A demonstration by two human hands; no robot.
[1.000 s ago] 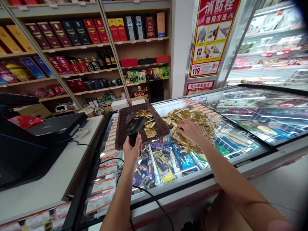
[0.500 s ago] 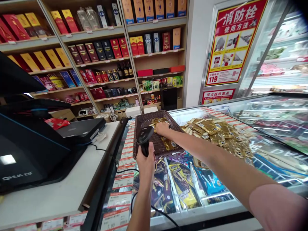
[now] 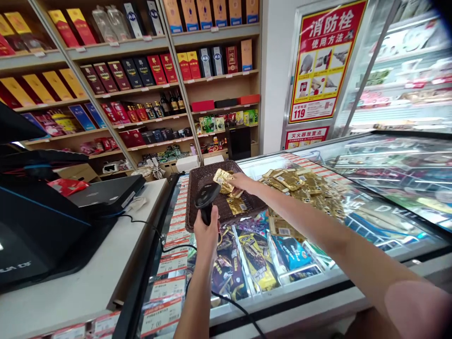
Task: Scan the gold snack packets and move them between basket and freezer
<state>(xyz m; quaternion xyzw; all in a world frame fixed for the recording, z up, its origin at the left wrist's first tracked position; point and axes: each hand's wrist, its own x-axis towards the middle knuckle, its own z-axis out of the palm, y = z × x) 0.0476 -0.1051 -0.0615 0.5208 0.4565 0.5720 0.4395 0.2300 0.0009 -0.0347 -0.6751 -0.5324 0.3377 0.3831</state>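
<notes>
A span of glass lid [image 3: 328, 263] separates the brown wicker basket [image 3: 191, 202] from the chest freezer's black front edge [image 3: 293, 295]; a heap of gold packets [image 3: 310, 188] crowds its right side, price labels [image 3: 169, 268] its left. The right hand [image 3: 240, 182] pinches a gold packet [image 3: 221, 177] over the basket, while the left hand [image 3: 206, 230] clasps a black barcode scanner [image 3: 207, 194] just beside it, blocking the near-left corner, its cable [image 3: 240, 307] crossing the front edge

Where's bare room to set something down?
The white counter is bare between the black terminal and its freezer-side edge, and the freezer glass looks open right of the gold packet pile. Crowded: the basket, with packets inside, the right hand over it holding more, and the left hand with a scanner in front.
</notes>
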